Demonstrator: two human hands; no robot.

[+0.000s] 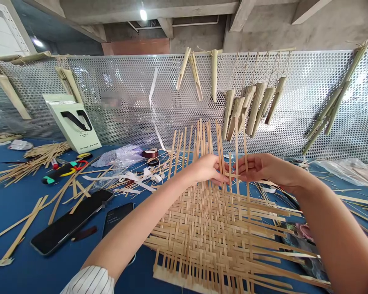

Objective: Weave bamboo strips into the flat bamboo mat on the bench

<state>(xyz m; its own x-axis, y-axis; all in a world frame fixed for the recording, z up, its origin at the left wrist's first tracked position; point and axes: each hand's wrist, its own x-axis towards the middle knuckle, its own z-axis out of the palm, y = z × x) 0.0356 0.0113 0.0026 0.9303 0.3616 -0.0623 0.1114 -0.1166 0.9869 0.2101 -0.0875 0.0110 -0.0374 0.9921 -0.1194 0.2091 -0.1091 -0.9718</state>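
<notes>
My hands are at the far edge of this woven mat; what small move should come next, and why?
I'd probably ease the cross strip down toward the woven mat: it seems to run between your left hand and right hand, among upright strips, above the closer weave.

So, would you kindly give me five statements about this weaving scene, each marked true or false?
1. The left hand is at the upright strips. True.
2. The right hand rests flat on the blue table. False: the right hand is up at the strips too.
3. The dark-screened phone lies right of the woven mat. False: the dark-screened phone lies left of it.
4. The pale green sign stands left of the mat. True.
5. The sleeve on the left arm is striped. True.
</notes>
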